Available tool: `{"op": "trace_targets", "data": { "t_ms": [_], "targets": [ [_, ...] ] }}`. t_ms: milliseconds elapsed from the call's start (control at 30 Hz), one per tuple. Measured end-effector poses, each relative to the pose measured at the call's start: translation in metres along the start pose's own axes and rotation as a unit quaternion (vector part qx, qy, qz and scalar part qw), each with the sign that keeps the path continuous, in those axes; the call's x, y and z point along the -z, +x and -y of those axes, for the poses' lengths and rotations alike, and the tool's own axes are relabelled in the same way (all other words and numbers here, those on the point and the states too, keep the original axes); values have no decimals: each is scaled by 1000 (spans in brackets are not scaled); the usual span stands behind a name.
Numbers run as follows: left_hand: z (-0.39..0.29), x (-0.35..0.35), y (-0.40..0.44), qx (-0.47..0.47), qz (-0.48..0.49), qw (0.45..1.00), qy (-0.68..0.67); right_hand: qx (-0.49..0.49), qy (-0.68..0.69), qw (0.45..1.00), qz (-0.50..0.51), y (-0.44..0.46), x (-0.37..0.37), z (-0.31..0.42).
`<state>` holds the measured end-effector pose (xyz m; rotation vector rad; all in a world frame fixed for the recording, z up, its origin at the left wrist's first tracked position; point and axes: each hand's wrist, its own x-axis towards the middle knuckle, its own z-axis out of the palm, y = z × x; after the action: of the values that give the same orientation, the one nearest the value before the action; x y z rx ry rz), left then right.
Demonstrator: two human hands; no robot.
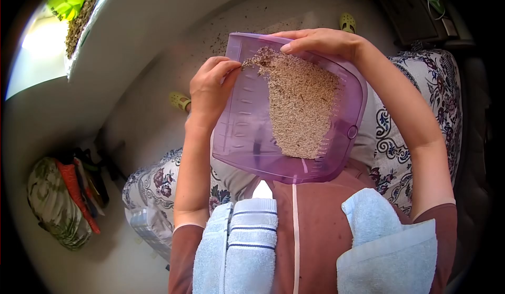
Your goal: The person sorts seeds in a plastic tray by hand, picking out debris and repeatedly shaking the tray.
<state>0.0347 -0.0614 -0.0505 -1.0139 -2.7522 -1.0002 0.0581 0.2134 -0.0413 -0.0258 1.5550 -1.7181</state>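
Note:
A see-through purple plastic tray [239, 157] with a rounded near end and a small ring-shaped hole is tilted above my lap. A heap of small pale grains [305, 110] lies in it, with darker chaff [261, 58] gathered at the far left of the heap. My right hand [315, 41] grips the far right rim, thumb inside and fingers mostly hidden behind. My left hand [214, 82] is at the left rim, thumb and forefinger pinched together on the end of the chaff.
Dark bits [231, 28] are scattered on the floor beyond the tray. A light blue towel [252, 241] hangs over my chest. Patterned cloth [421, 78] covers the seat. At upper left is a ledge with brown dried matter [84, 23]; a bag [55, 199] stands left.

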Motion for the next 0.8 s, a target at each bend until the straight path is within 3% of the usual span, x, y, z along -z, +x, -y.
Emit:
{"op": "trace_targets", "data": {
  "t_ms": [233, 433, 667, 800],
  "targets": [
    [4, 6, -6, 83, 13, 986, -147, 0, 44, 999, 18, 5, 1, -5],
    [-9, -2, -1, 0, -12, 1000, 23, -4, 9, 1000, 9, 4, -1, 3],
    [2, -7, -6, -2, -20, 1000, 13, 0, 15, 1000, 4, 5, -2, 2],
    [-7, -3, -6, 42, -30, 998, -20, -13, -9, 1000, -3, 1, -4, 8]
  ]
}}
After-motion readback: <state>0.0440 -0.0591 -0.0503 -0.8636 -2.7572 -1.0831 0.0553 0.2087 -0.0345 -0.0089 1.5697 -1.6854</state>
